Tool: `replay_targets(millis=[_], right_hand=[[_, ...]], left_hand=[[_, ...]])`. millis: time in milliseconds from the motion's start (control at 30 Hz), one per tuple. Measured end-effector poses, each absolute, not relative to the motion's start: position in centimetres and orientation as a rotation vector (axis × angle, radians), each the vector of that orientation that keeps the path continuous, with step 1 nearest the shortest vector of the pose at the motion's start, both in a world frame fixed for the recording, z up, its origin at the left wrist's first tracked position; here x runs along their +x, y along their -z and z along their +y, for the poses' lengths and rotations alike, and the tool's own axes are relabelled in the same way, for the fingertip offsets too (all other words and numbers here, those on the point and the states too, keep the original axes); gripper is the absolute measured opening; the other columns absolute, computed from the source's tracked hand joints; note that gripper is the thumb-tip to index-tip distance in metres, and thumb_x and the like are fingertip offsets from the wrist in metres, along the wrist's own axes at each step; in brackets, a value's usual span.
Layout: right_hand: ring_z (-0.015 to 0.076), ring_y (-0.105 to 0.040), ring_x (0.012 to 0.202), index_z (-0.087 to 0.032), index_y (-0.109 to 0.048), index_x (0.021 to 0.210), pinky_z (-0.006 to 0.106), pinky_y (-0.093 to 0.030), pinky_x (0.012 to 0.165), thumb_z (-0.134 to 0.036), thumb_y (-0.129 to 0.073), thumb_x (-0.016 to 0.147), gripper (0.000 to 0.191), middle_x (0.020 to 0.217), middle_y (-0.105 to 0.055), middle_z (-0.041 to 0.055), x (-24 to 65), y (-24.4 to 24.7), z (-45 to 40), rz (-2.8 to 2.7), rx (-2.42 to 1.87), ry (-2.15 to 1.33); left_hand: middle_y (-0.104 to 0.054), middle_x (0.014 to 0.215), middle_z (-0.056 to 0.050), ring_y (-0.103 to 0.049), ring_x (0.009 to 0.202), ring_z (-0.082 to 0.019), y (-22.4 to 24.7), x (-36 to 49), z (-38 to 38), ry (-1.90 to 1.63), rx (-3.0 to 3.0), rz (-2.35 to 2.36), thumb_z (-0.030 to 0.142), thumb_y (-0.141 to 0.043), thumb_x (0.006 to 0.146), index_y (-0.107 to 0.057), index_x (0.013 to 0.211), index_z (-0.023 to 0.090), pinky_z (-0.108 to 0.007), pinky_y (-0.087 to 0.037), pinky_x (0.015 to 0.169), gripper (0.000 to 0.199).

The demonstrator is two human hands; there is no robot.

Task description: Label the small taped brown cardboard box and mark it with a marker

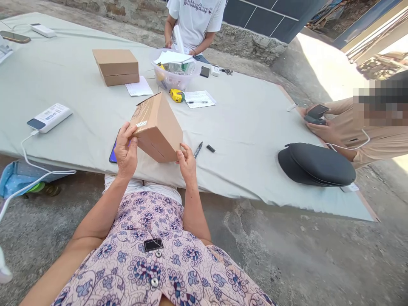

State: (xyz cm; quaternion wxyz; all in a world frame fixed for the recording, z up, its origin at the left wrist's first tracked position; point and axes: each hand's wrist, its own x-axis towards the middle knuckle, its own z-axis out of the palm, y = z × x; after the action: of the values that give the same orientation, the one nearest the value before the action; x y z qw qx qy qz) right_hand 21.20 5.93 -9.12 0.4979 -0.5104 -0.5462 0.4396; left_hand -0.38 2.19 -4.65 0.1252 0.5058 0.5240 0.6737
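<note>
1. Two bare hands grip one small cardboard box [159,131], held tilted near the table's front edge. Whether its lowest corner touches the cloth is hard to tell.
2. Beyond the hands, the pale cloth [245,123] spreads far past the box. To their right it runs from the marker cap [211,148] to a black hat-like item [317,165], a wide stretch for sideways movement; the front edge crosses just on the wearer's side of both hands.
3. Left hand [126,155]: fingers bent over the taped upper edge, thumb against the near face, forearm angled up from the lower left. Beside it, partly hidden, lies a phone [113,154].
4. Right hand [187,160]: thumb and fingers pinch the box's lower right corner, its forearm nearly upright (the steeper of the two).
5. Just right of that hand lies a black marker [198,149], with the marker cap a little farther off.
6. Past the box, away from the hands, sit a yellow tape measure [177,95], a written sheet [200,98], a plastic basket [175,78] and more cardboard [119,68]. Well left of the left hand is a white power bank [50,118].
7. One person [197,25] is across the table; another [338,123], far right, holds a dark device.
</note>
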Motion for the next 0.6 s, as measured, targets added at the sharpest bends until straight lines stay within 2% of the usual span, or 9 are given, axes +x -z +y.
replay_targets(millis=[167,333,500,600], right_hand=[[0.0195,-0.072,0.098,-0.021,-0.066,0.128,0.033,-0.061,0.083,-0.065,-0.068,0.084,0.063,0.124,-0.074,0.0120,21.9,9.1,6.0,-1.310,-1.227,-0.922],[0.0176,-0.070,0.095,-0.020,-0.068,0.120,0.029,-0.058,0.079,-0.060,-0.065,0.088,0.052,0.119,-0.074,0.0107,22.3,8.2,5.7,-1.272,-1.203,-0.760],[0.0143,-0.067,0.085,-0.021,-0.069,0.117,0.026,-0.056,0.070,-0.058,-0.062,0.089,0.047,0.117,-0.074,0.0095,22.5,7.3,5.2,-1.282,-1.221,-0.655],[0.0132,-0.064,0.082,-0.020,-0.070,0.117,0.024,-0.055,0.067,-0.058,-0.062,0.090,0.047,0.120,-0.074,0.0101,22.7,7.0,4.9,-1.294,-1.222,-0.632]], left_hand=[[-0.060,0.143,-0.012,-0.057,0.139,-0.024,5.0,-0.7,2.4,-1.879,1.355,1.562,0.051,-0.056,0.099,-0.062,0.123,0.024,-0.041,-0.048,0.117,0.036],[-0.066,0.125,-0.011,-0.065,0.119,-0.024,4.7,-0.8,2.1,-1.762,1.300,1.592,0.077,-0.054,0.090,-0.054,0.110,0.023,-0.040,-0.053,0.103,0.057],[-0.064,0.100,-0.006,-0.064,0.098,-0.025,4.8,-0.8,2.1,-1.582,1.223,1.730,0.093,-0.056,0.074,-0.052,0.095,0.024,-0.040,-0.052,0.088,0.073],[-0.059,0.093,-0.005,-0.061,0.090,-0.023,5.5,-1.1,2.3,-1.526,1.174,1.781,0.093,-0.051,0.077,-0.051,0.092,0.023,-0.039,-0.051,0.081,0.071]])
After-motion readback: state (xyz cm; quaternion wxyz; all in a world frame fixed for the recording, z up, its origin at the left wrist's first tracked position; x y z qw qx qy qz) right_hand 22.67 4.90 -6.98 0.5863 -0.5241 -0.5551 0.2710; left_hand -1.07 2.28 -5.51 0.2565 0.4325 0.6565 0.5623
